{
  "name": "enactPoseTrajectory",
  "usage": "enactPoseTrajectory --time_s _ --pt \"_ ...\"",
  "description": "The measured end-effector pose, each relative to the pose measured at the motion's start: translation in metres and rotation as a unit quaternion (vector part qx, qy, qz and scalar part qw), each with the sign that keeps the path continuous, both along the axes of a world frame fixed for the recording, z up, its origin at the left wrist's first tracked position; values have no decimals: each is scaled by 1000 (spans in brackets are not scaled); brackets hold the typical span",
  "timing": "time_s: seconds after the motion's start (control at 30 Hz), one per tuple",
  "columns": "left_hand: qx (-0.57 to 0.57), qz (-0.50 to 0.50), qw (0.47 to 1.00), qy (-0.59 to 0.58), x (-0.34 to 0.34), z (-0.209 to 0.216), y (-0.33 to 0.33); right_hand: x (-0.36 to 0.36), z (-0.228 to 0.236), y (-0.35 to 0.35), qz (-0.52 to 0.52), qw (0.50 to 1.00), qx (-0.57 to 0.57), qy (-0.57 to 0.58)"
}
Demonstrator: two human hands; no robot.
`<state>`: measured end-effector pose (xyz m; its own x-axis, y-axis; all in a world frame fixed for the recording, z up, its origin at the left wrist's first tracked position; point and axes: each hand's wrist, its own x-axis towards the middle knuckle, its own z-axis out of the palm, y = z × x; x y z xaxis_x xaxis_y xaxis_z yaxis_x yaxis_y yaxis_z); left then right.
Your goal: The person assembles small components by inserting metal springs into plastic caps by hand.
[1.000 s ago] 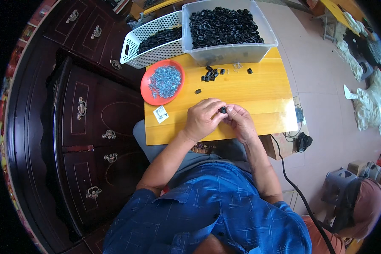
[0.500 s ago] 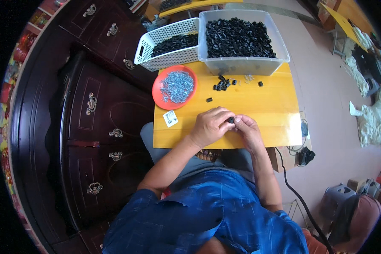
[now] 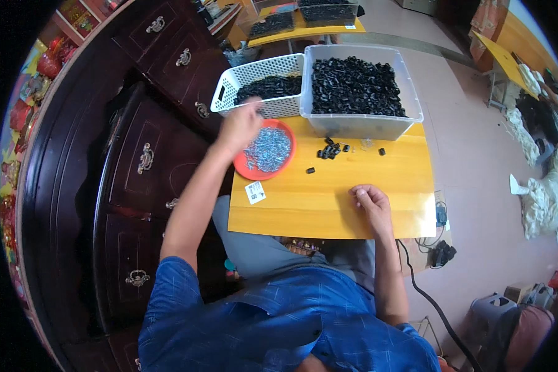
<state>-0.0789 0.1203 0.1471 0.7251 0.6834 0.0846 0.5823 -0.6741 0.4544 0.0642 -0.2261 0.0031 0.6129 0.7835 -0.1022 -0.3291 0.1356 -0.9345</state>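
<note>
My left hand [image 3: 243,127] is stretched out over the near edge of the white perforated basket [image 3: 282,108], beside the red plate [image 3: 257,176]. Its fingers are smeared by motion, so I cannot see whether they hold anything. Small black parts [image 3: 270,87] lie inside that basket. Small silvery metal pieces [image 3: 270,149] are heaped on the plate. Over the right side of the yellow table [image 3: 316,211], my right hand [image 3: 373,201] has its thumb and fingers pressed together; anything between them is too small to make out. A single black piece [image 3: 310,170] rests on the table between my hands.
A translucent bin [image 3: 359,128] full of black parts stands at the table's far edge. Before it lie several loose black pieces [image 3: 331,149] and tiny pale bits [image 3: 367,143]. A white card [image 3: 255,192] lies near the left edge. Dark drawers [image 3: 130,167] flank the table's left.
My hands were together over the table around a small black piece. The left has swung up and left to the basket; the right stays near its place, and the black piece no longer shows there.
</note>
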Motion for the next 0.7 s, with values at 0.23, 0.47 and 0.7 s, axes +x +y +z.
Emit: enactPoseTrajectory --time_s 0.23,0.47,0.7 --pt "-39 -55 979 -190 3 -4 -3 57 12 9 -148 963 -109 -195" --pt "-167 -108 977 -79 -32 -74 -103 102 6 40 -228 812 -243 -479" --pt "-90 -157 979 -93 -21 -96 -128 112 -7 54 -212 752 -276 -560"
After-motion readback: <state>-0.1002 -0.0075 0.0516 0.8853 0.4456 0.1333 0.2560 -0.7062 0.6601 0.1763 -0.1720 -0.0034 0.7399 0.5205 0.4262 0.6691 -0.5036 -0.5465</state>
